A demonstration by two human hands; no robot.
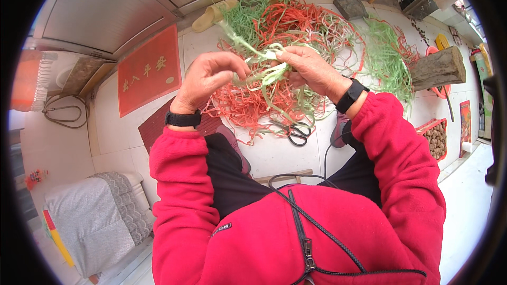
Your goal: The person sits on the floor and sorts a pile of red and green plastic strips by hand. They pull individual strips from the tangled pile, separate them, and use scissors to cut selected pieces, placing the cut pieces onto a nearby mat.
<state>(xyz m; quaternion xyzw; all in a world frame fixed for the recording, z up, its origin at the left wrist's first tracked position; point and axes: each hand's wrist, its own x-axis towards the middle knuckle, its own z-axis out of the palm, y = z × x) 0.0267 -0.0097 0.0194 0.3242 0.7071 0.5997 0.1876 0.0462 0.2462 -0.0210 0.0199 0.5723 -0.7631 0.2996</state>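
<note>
My right hand grips a knotted bunch of pale green plastic strips between thumb and fingers. Close beside it on the left is my left hand, its fingers curled near the bunch's trailing ends; whether it pinches a strand is unclear. Below both hands a large tangled heap of red and green plastic strips covers part of the tiled floor. Black-handled scissors lie at the heap's near edge, their blades partly covered by strips. Another pile of green strips lies to the right.
A log rests over a red plastic item at right, beyond a red crate of walnuts. A red doormat lies at left, with yellow slippers by the door. A dark cord crosses my lap near a wooden stool edge.
</note>
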